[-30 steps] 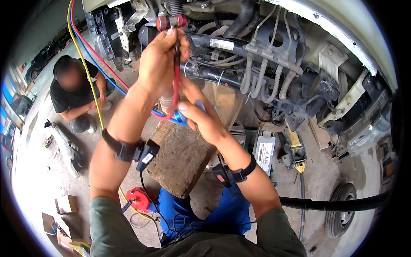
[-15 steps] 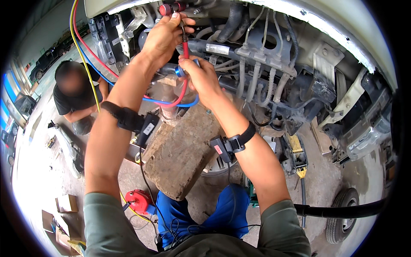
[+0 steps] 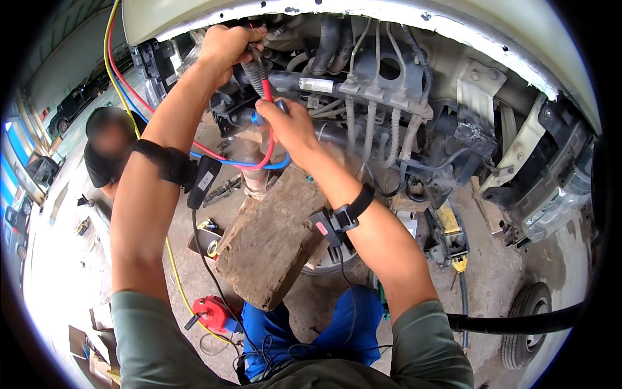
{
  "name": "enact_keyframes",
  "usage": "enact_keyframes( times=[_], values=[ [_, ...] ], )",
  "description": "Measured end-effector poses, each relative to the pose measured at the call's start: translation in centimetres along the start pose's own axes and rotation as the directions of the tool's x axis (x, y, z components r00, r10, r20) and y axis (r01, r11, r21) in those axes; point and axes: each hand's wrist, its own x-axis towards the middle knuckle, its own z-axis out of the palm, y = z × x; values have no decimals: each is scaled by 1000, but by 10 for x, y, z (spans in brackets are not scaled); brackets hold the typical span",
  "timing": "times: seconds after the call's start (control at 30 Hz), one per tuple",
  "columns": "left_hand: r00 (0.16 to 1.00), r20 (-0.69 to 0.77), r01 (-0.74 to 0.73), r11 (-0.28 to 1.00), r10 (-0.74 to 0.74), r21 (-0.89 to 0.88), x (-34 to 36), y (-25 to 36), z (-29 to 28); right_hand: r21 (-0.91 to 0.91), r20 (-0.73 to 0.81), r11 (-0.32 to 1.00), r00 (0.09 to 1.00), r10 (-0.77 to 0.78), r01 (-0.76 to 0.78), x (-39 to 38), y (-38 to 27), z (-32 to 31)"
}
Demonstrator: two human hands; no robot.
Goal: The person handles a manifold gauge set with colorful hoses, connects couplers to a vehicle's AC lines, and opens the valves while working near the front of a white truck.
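Note:
My left hand (image 3: 223, 48) is up at the engine bay's front, under the bonnet edge. Its fingers are closed round a red coupler (image 3: 258, 29), mostly hidden by them. From this fitting the red hose (image 3: 267, 89) drops past my right thumb, then loops left. Below, my right hand (image 3: 293, 129) is closed on a blue coupler (image 3: 258, 118) beside the red hose. The blue hose (image 3: 278, 165) curves beneath that hand. Corrugated tubing (image 3: 251, 76) runs just behind the hoses. A rough wooden block (image 3: 269, 236) lies beneath my forearms.
The bonnet's white, ragged edge (image 3: 414, 19) hangs overhead. Metal pipes and rubber hoses (image 3: 372, 123) fill the bay to the right. A person (image 3: 107, 152) crouches at left. A red device (image 3: 210, 311), a yellow-and-black jack (image 3: 448, 227) and a tyre (image 3: 526, 324) are on the floor.
Both hands have shifted a little left and up in the picture, along with the view itself. The red coupler is now more covered by my left hand.

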Motion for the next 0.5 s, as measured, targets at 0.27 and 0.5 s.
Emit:
enact_keyframes(
  times=[0.27,0.5],
  values=[
    [999,46,-2,989,9,-150,-2,2,1,-43,-132,995,987,-91,86,-46,-26,-29],
    [997,25,75,964,-71,-256,3,-2,6,-18,-313,986,936,-160,163,-81,-38,-77]
  ],
)
